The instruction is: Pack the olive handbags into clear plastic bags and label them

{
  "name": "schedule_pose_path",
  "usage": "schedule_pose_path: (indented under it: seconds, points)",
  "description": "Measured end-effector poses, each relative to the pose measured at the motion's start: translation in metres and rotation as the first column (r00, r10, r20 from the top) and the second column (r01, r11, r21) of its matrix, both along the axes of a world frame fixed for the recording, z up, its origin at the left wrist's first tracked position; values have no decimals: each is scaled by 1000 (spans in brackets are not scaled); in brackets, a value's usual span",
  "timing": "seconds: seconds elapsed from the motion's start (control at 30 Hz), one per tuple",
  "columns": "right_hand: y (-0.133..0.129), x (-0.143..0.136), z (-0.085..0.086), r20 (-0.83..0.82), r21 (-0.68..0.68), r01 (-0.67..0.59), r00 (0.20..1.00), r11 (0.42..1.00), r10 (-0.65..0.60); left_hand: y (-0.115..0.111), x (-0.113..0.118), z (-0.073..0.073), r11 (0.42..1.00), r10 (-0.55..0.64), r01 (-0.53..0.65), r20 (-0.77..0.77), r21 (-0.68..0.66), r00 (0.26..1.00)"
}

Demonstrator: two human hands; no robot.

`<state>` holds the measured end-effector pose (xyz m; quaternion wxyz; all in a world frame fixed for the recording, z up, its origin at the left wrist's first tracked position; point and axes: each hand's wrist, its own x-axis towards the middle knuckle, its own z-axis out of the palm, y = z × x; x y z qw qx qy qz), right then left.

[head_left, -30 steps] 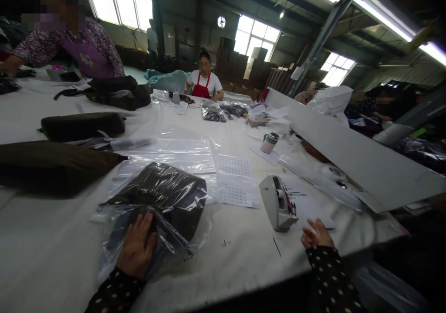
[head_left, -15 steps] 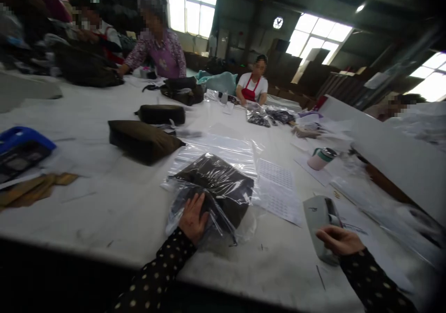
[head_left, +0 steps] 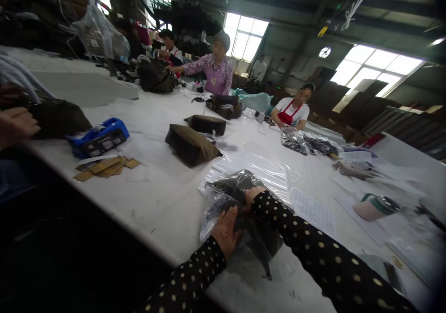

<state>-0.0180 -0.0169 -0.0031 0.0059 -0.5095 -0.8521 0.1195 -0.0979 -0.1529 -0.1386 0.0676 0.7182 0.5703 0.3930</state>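
Note:
A dark bag in clear plastic (head_left: 270, 236) lies near the table's front edge, on top of a stack of clear plastic bags (head_left: 275, 169). My left hand (head_left: 226, 231) rests on its near left side, fingers extended over the plastic. My right hand (head_left: 252, 197) reaches across to the top of the wrapped bag; its fingers are bent down against the plastic, and the fingertips are largely hidden. Just beyond lie an olive pouch (head_left: 191, 146) and a darker pouch (head_left: 207, 124). A printed sheet (head_left: 313, 211) is at the right of the plastic.
A blue device (head_left: 101, 139) and brown strips (head_left: 106, 166) lie at the left. At the right are a pink cup (head_left: 372, 208) and a grey tape dispenser (head_left: 386, 271). Several people stand around the table, and another person's hand (head_left: 19, 125) shows at the left edge.
My right hand has moved left from the dispenser onto the wrapped bag. My left hand stays on the plastic. The view has turned left, showing more of the table's left side.

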Motion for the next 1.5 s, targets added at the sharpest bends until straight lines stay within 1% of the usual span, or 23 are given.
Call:
schedule_pose_path:
  seconds: [0.1, 0.17, 0.23, 0.3, 0.33, 0.37, 0.4, 0.43, 0.47, 0.5, 0.53, 0.57, 0.63, 0.67, 0.73, 0.77, 0.87, 0.97, 1.03, 1.2, 1.3, 1.4, 1.5]
  points:
    - [18, 15, 11, 208, 27, 35, 977, 999, -40, 2, 3, 0, 1000, -20, 19, -126, -8, 992]
    - [30, 37, 24, 269, 67, 67, 960, 995, -83, 3, 6, 5, 999, -48, 45, -168, -19, 985]
    - [35, 68, 39, 296, 113, 108, 945, 988, -137, 0, 3, 12, 999, -48, 48, -145, -3, 988]
    - [23, 108, 47, 251, 163, 121, 955, 979, -160, -7, -11, 21, 999, 9, -7, -45, 52, 999]
    - [8, 130, 46, 203, 171, 94, 971, 981, -129, -13, -23, 25, 995, 60, -63, 36, 78, 998]
    - [-12, 152, 40, 16, 247, 55, 998, 967, -60, -19, -37, 27, 986, 126, -139, 135, 87, 983]
    - [-37, 172, 30, -148, 316, 43, 989, 948, 4, -25, -54, 27, 972, 203, -225, 252, 61, 946]
    - [-67, 189, 15, -249, 373, 64, 968, 925, 33, -32, -71, 25, 953, 284, -302, 374, -13, 883]
    - [-100, 201, -3, -342, 437, 150, 940, 887, 10, -37, -87, 21, 925, 372, -357, 484, -126, 792]
    - [-134, 207, -23, -433, 470, 274, 900, 839, -52, -42, -102, 16, 890, 455, -364, 567, -274, 686]
    - [-167, 206, -44, -519, 429, 421, 839, 799, -163, -44, -112, 9, 856, 516, -339, 605, -390, 606]
    - [-197, 198, -64, -602, 302, 530, 751, 793, -273, -44, -118, 2, 832, 550, -303, 615, -466, 564]
    - [-237, 168, -97, -703, -44, 627, 533, 777, -470, -41, -118, -9, 818, 546, -193, 626, -542, 556]
    - [-245, 150, -109, -732, -173, 643, 423, 747, -534, -38, -114, -13, 819, 525, -134, 635, -558, 567]
    - [-242, 117, -121, -759, -342, 641, 242, 687, -604, -32, -101, -15, 806, 498, -34, 646, -591, 579]
    - [-234, 105, -121, -763, -386, 644, 180, 660, -621, -29, -95, -14, 797, 491, -6, 641, -604, 590]
    - [-207, 89, -107, -733, -451, 671, 97, 588, -673, -26, -87, -8, 789, 468, -3, 597, -615, 651]
    - [-193, 92, -92, -670, -452, 711, 129, 539, -731, -27, -89, -4, 783, 450, 14, 581, -622, 678]
    - [-192, 98, -88, -651, -406, 724, 200, 558, -733, -29, -91, -4, 779, 441, 52, 605, -625, 662]
    - [-201, 122, -95, -710, -191, 639, 434, 745, -554, -37, -87, -8, 817, 440, 52, 679, -574, 588]
    - [-208, 131, -100, -714, -97, 557, 539, 825, -448, -40, -84, -7, 814, 452, 57, 692, -578, 563]
    - [-213, 136, -101, -727, -90, 526, 545, 846, -417, -40, -85, -5, 806, 472, 49, 690, -590, 548]
    - [-209, 145, -105, -784, -180, 512, 441, 840, -438, -40, -86, -5, 808, 486, 19, 684, -589, 544]
